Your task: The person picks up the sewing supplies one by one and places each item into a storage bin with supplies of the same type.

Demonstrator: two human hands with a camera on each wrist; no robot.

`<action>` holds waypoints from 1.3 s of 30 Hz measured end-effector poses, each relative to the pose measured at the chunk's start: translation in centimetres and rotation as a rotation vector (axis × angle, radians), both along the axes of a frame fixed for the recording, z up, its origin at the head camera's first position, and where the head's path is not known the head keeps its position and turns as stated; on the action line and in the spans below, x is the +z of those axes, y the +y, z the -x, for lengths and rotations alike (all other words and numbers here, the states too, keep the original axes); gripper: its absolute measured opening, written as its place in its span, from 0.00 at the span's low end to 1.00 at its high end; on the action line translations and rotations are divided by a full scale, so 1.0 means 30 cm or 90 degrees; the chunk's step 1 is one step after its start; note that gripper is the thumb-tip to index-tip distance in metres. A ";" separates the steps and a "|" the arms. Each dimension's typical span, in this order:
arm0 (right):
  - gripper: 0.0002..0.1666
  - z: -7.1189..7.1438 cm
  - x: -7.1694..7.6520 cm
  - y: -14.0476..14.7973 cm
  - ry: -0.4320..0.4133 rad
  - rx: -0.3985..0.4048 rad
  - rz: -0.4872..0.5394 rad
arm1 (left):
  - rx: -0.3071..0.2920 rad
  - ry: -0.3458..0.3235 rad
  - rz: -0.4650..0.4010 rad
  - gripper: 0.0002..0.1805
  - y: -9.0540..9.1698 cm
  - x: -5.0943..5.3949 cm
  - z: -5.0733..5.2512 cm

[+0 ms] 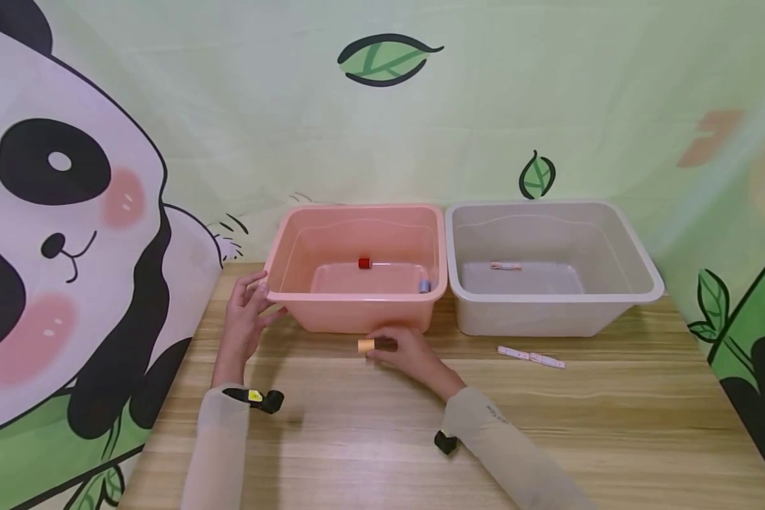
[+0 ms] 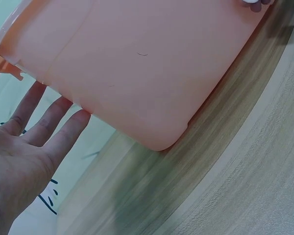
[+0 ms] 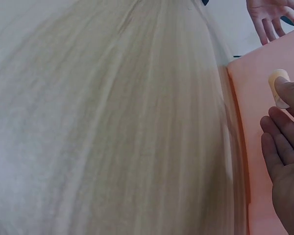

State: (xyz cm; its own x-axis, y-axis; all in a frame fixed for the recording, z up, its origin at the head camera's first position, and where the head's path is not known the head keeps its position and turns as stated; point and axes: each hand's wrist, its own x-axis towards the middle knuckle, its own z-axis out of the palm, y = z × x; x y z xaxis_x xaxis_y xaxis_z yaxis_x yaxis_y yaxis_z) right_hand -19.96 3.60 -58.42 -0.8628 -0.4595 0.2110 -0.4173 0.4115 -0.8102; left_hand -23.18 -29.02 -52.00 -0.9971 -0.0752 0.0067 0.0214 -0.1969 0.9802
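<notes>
My right hand (image 1: 414,356) pinches a small light-orange thread spool (image 1: 366,346) between thumb and fingers, just in front of the pink plastic bin (image 1: 370,313). In the right wrist view the spool (image 3: 279,81) stands out beyond the thumb tip. My left hand (image 1: 244,322) is at the bin's left end; in the left wrist view its fairly straight fingers (image 2: 51,120) touch the bin's outer side. Inside the pink bin lie a red thread spool (image 1: 365,263) and, near the right front corner, a blue-grey spool (image 1: 424,286).
Right beside the pink bin stands a light grey bin (image 1: 557,315) holding a small folded pinkish strip (image 1: 506,266). A similar pale pink marked strip (image 1: 531,356) lies on the wooden table (image 1: 357,439) in front of it. A printed cloth backdrop (image 1: 261,106) hangs behind.
</notes>
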 end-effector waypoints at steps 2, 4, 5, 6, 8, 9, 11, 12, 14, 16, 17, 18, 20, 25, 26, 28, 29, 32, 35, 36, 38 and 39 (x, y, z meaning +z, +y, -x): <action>0.16 -0.002 0.007 0.005 0.001 0.005 0.003 | -0.001 0.000 -0.002 0.17 0.000 0.000 0.000; 0.16 -0.003 0.014 0.008 0.006 0.010 0.004 | 0.000 0.000 -0.001 0.17 0.001 0.001 0.001; 0.16 -0.004 0.016 0.010 0.006 0.014 0.006 | 0.000 -0.001 0.000 0.17 0.000 0.002 0.001; 0.16 -0.004 0.019 0.011 0.006 0.017 0.007 | 0.001 -0.001 0.001 0.17 0.000 0.002 0.001; 0.16 -0.005 0.025 0.013 0.005 0.017 0.010 | 0.002 -0.002 0.003 0.18 -0.001 0.001 0.002; 0.17 -0.005 0.028 0.014 0.002 0.017 0.011 | 0.002 -0.002 0.004 0.18 -0.001 0.001 0.002; 0.17 -0.005 0.033 0.014 -0.005 0.015 0.011 | 0.003 -0.003 0.005 0.18 -0.002 0.001 0.003; 0.17 -0.006 0.036 0.014 -0.010 0.014 0.012 | 0.003 -0.004 0.005 0.18 -0.002 0.001 0.003; 0.17 -0.009 0.040 0.014 -0.018 0.013 0.015 | 0.004 -0.005 0.002 0.18 -0.001 0.000 0.003; 0.17 -0.012 0.045 0.013 -0.023 0.015 0.017 | 0.004 -0.006 -0.001 0.18 -0.001 -0.001 0.002; 0.17 -0.013 0.047 0.013 -0.025 0.015 0.017 | 0.003 -0.006 -0.003 0.18 -0.002 -0.002 0.002; 0.17 -0.014 0.050 0.013 -0.026 0.017 0.017 | 0.003 -0.005 -0.004 0.18 -0.002 -0.003 0.002; 0.17 -0.016 0.055 0.012 -0.028 0.018 0.018 | 0.002 -0.002 -0.005 0.18 -0.002 -0.004 0.002; 0.17 -0.019 0.070 0.012 -0.038 0.017 0.015 | 0.000 0.001 -0.002 0.18 -0.002 -0.003 0.002; 0.17 -0.020 0.073 0.012 -0.043 0.016 0.015 | 0.000 0.001 -0.001 0.18 -0.002 -0.002 0.002; 0.17 -0.024 0.080 0.015 -0.048 0.012 0.013 | 0.000 -0.002 0.000 0.18 -0.002 -0.002 0.002; 0.17 -0.025 0.084 0.016 -0.046 0.011 0.014 | 0.000 -0.003 0.001 0.18 -0.002 -0.001 0.001; 0.16 -0.031 0.097 0.020 -0.033 0.007 0.007 | 0.001 -0.005 0.001 0.17 -0.001 0.000 0.000; 0.16 -0.034 0.110 0.024 -0.026 0.009 0.006 | 0.001 -0.004 -0.001 0.17 0.000 0.000 0.000; 0.16 -0.035 0.114 0.026 -0.028 0.010 0.006 | 0.002 -0.005 0.000 0.18 0.000 0.000 0.000; 0.16 -0.036 0.121 0.028 -0.029 0.012 0.008 | 0.003 -0.006 0.001 0.18 0.000 0.000 0.000; 0.16 -0.036 0.124 0.029 -0.028 0.013 0.010 | 0.004 -0.007 0.002 0.19 0.001 0.000 0.000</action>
